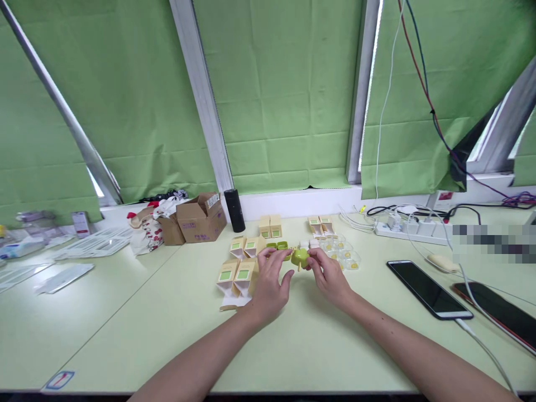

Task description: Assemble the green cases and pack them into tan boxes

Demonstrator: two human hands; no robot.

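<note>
Above the middle of the table, my right hand (329,274) pinches a small green item (299,257) with a short pale stick pointing down. My left hand (272,276) is just left of it, thumb and fingers apart, fingertips near green pieces (277,245) on the table. Whether those fingertips touch anything is too small to tell. Small beige boxes with green labels (227,276) stand open to the left of my left hand. Behind my right hand lies a clear plastic tray (352,261) with yellow spots in its cups, beside small white items (309,244).
More beige boxes (270,226) stand near the wall, by a black cylinder (234,210) and a cardboard box (202,219). On the right lie a phone (429,288) with a cable, another phone (498,312) and a power strip (412,230). Plastic trays (98,244) are at the left.
</note>
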